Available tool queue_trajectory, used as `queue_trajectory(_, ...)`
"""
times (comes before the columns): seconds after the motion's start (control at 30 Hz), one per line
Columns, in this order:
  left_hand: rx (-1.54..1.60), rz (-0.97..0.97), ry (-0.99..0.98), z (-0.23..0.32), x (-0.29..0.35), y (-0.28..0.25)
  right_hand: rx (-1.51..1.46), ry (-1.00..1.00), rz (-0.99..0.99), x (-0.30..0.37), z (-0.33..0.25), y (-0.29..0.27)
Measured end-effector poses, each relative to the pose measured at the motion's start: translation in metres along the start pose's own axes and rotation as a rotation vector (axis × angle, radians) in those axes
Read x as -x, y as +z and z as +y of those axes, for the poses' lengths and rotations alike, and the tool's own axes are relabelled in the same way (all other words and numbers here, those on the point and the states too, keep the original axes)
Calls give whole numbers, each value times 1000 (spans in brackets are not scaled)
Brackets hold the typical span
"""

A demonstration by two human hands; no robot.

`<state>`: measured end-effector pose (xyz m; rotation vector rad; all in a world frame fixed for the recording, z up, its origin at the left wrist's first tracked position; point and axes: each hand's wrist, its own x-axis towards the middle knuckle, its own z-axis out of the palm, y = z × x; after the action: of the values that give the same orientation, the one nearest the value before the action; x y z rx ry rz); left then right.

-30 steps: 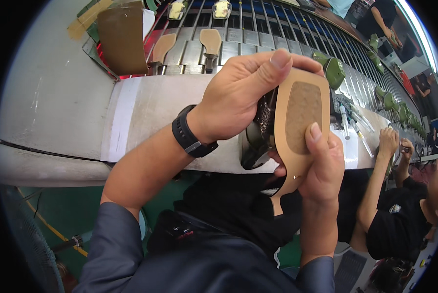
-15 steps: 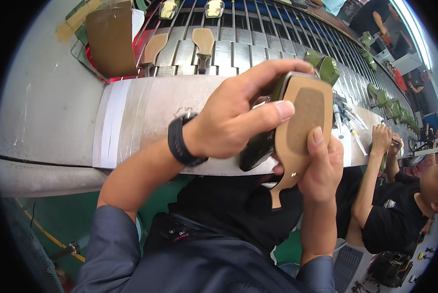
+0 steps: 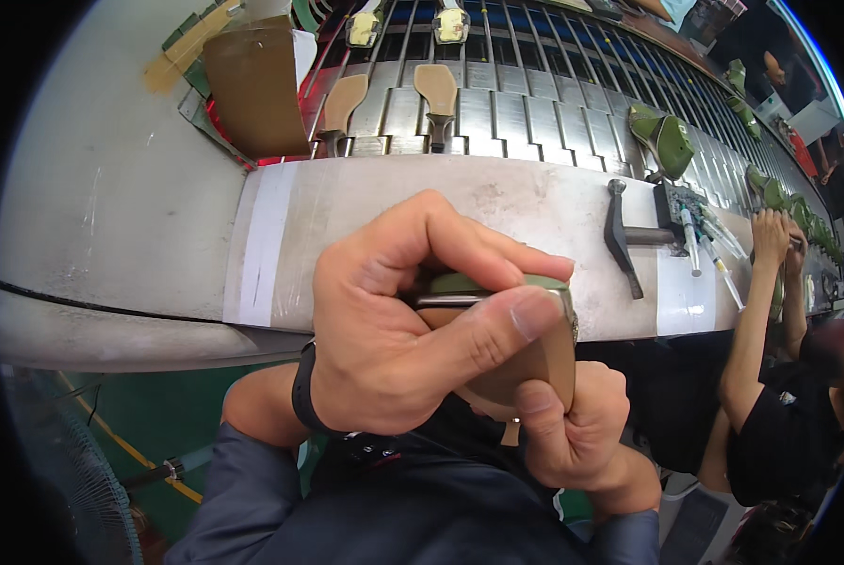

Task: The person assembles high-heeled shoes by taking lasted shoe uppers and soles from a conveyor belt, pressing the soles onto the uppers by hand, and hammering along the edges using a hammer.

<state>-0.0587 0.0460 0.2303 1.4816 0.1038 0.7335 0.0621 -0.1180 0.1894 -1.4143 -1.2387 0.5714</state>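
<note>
A shoe with a tan sole (image 3: 549, 363) and a green upper is held close in front of me, its toe pointing away and its sole tilted up. My left hand (image 3: 375, 330) wraps over the toe end, thumb on the sole edge and fingers on the green upper. Lower down, my right hand (image 3: 577, 428) grips the side of the same shoe, its thumb against the sole. Most of the heel end is hidden by my hands. On my left wrist is a black band (image 3: 304, 388).
A hammer (image 3: 618, 235) lies on the pale bench (image 3: 535, 198), near several syringes (image 3: 706, 240). Beyond it, a slatted conveyor (image 3: 516, 113) carries two tan soles (image 3: 437, 89) and green shoes (image 3: 665, 141). A brown cardboard piece (image 3: 255, 89) stands left. A co-worker's arm (image 3: 756, 311) reaches in at right.
The shoe has come lower and tipped, so its sole shows foreshortened. My left hand has shifted down with its grip around the toe. The hammer has come into sight.
</note>
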Motion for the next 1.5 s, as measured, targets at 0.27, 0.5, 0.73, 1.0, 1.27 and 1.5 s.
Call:
queue_trajectory(0.27,-165,219,-19,6,2,-15,85,-106,-56,-24,-12,10)
queue_trajectory(0.5,-788,149,279,-5,0,-39,35,-60,49,-35,4,15)
queue_trajectory(0.73,-676,241,263,1,-5,-32,338,-197,141,-41,-10,7)
queue_trajectory(1.0,183,-138,20,-15,-40,-7,383,-100,-44,-64,-55,-48)
queue_trajectory(1.27,190,190,-288,-154,-3,-20,-690,307,629,13,46,-90)
queue_trajectory(1.5,-270,167,-166,-118,-48,-71,-296,568,234,63,94,-1)
